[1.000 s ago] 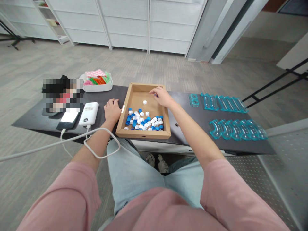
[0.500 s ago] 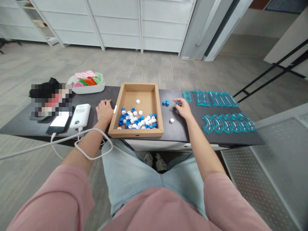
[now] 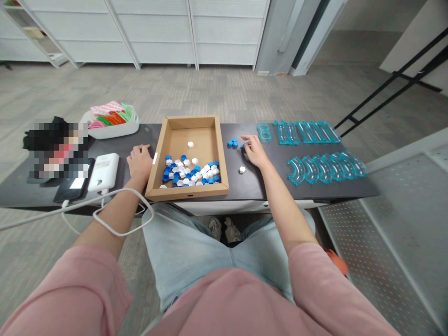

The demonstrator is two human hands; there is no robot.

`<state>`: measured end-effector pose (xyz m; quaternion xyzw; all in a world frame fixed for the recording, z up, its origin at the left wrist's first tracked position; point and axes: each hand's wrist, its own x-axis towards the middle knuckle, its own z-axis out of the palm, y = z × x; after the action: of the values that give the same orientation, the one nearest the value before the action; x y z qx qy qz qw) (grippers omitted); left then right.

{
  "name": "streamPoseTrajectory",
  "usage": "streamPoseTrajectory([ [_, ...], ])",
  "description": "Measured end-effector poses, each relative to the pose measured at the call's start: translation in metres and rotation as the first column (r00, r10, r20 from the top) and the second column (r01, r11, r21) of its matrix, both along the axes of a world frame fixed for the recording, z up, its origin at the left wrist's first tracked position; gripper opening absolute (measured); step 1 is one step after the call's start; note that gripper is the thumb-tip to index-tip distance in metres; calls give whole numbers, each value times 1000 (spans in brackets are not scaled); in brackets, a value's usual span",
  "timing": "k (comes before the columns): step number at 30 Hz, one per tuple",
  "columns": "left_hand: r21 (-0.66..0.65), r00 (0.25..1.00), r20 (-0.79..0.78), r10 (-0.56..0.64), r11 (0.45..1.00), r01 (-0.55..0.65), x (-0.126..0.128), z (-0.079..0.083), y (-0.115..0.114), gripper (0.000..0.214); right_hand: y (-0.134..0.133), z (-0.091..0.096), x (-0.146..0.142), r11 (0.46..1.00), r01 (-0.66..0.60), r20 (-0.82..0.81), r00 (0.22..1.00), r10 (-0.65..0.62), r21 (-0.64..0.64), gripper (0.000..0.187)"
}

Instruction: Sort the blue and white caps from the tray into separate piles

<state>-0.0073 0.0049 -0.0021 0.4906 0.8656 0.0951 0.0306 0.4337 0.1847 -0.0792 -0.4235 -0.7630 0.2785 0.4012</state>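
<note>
A shallow cardboard box lies on the dark table, with several small blue and white hexagonal pieces heaped at its near end and one white piece apart. My left hand rests palm down, fingers flat, against the box's left side. My right hand is on the table right of the box, fingertips pinched on a blue piece beside a small cluster of blue pieces. A lone white piece lies near that wrist.
Two rows of clear teal curved parts cover the table's right side. At the left are a white tub of coloured items, a white power bank, a phone and a white cable.
My right hand left the box with a blue piece, moved out over the table to the right, then back left toward the blue cluster. My left hand stayed put.
</note>
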Motion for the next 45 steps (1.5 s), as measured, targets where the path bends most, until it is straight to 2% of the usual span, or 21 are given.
streamPoseTrajectory([
  [13, 28, 1000, -29, 2, 1000, -1, -11, -10, 4, 59, 8, -7, -4, 999, 33, 38, 999, -32, -23, 40],
  [23, 13, 1000, -23, -2, 1000, 2, -11, -10, 3, 62, 4, 2, -7, 996, 88, 98, 992, -84, -33, 32],
  [27, -2, 1000, -8, 5, 1000, -5, -9, -7, 3, 64, 1, 7, -5, 985, 174, 84, 981, -175, 16, 30],
  [29, -6, 1000, -2, 5, 1000, -5, -8, -6, 2, 65, -1, 8, -4, 979, 204, 84, 976, -203, -9, 29],
  [32, -5, 1000, 2, 5, 1000, -5, -8, -5, 2, 64, -4, 9, -4, 982, 179, 67, 982, -175, -60, 31],
  [40, -8, 1000, 5, 2, 1000, -2, -4, -2, 1, 66, -7, 12, -6, 996, 45, 5, 999, -45, -71, 35],
  [45, -12, 1000, 20, 10, 1000, -10, 0, 2, 0, 64, -8, 12, -6, 997, 15, -2, 1000, -15, -78, 37],
])
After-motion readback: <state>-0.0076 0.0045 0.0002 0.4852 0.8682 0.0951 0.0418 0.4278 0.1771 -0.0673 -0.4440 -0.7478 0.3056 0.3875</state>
